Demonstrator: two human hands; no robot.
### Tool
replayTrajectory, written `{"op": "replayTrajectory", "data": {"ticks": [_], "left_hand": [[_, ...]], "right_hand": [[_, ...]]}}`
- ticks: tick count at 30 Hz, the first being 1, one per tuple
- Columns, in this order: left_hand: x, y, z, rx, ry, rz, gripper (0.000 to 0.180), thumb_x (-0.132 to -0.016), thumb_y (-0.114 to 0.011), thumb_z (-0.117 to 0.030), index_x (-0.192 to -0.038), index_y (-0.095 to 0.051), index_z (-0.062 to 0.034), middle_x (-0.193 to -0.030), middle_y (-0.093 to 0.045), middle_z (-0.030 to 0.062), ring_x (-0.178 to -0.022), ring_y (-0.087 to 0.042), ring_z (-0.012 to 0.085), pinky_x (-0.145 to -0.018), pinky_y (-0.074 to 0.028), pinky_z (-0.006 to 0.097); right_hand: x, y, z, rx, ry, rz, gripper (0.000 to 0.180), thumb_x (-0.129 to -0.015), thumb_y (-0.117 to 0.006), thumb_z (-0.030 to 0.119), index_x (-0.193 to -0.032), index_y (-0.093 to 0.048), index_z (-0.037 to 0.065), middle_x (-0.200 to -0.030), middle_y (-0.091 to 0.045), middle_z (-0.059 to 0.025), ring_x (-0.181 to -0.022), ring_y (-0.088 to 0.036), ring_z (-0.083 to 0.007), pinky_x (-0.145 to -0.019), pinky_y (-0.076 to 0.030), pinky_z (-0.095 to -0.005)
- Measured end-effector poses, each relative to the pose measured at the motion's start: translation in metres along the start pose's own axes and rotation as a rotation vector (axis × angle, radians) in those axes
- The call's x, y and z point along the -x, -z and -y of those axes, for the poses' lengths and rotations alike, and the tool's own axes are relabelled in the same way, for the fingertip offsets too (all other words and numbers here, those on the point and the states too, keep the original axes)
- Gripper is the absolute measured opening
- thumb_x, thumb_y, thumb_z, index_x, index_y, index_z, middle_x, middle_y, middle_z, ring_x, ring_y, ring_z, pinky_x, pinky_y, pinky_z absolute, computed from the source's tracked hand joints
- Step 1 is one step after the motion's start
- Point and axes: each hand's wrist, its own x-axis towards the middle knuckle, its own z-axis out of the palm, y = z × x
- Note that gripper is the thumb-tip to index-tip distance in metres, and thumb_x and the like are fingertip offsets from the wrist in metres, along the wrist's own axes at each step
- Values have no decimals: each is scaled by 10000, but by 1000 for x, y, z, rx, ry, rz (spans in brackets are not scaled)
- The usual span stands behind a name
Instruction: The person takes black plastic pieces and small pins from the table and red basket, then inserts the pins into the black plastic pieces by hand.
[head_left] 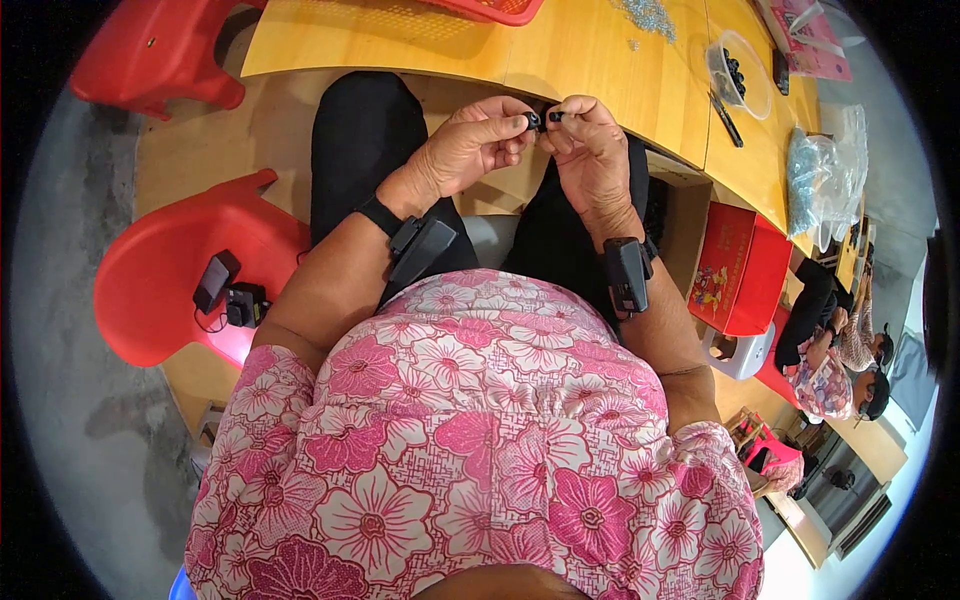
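— Starting at the far left: what occupies that side?

— A red plastic chair (175, 290) stands beside the person's left leg. A small black device with a cable (228, 292) lies on its seat. A second red chair (150, 50) stands further up, near the counter (400, 45) edge.

— State of the left hand?

— Left hand (470, 150) is raised above the lap, just below the counter edge. Thumb and forefinger are pinched shut on a small black part (533, 120). A black wrist unit (420, 245) is strapped to the forearm.

— And the right hand?

— Right hand (590, 150) sits just beside the left, fingertips nearly touching. It is closed on a second small black piece (556, 116), held end to end with the first. Whether the two pieces touch cannot be determined. A matching wrist band (627, 270) sits on that forearm.

— Items further right?

— A clear bowl of black parts (740, 72) and a dark pen-like tool (726, 118) rest on the counter. A clear plastic bag (822, 175) lies near the right edge. A red box (740, 268) stands below the counter.
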Motion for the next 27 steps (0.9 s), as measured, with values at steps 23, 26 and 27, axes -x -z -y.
{"op": "replayTrajectory", "data": {"ticks": [23,26,27], "left_hand": [[3,4,-1,-169,-51,-18,143,-916,-596,-176,-1006,-610,-66,-847,-596,-12,-733,-513,60,-687,-444,194],[4,4,-1,-178,-46,-21,139,-915,-596,-175,-999,-610,-66,-847,-591,-15,-737,-512,61,-692,-444,198],[4,4,-1,-178,-47,-21,139,-915,-596,-175,-999,-610,-66,-847,-591,-15,-737,-512,61,-692,-444,198]], "right_hand": [[6,-5,-8,285,67,20,159,-882,-559,-20,-1029,-621,-28,-829,-611,-37,-715,-547,-115,-706,-473,-247],[7,-4,-9,296,75,17,162,-881,-555,-25,-1029,-621,-28,-828,-612,-38,-715,-547,-113,-711,-472,-246],[7,-4,-9,295,75,17,162,-881,-555,-25,-1029,-621,-28,-828,-612,-38,-715,-547,-113,-711,-472,-246]]}}
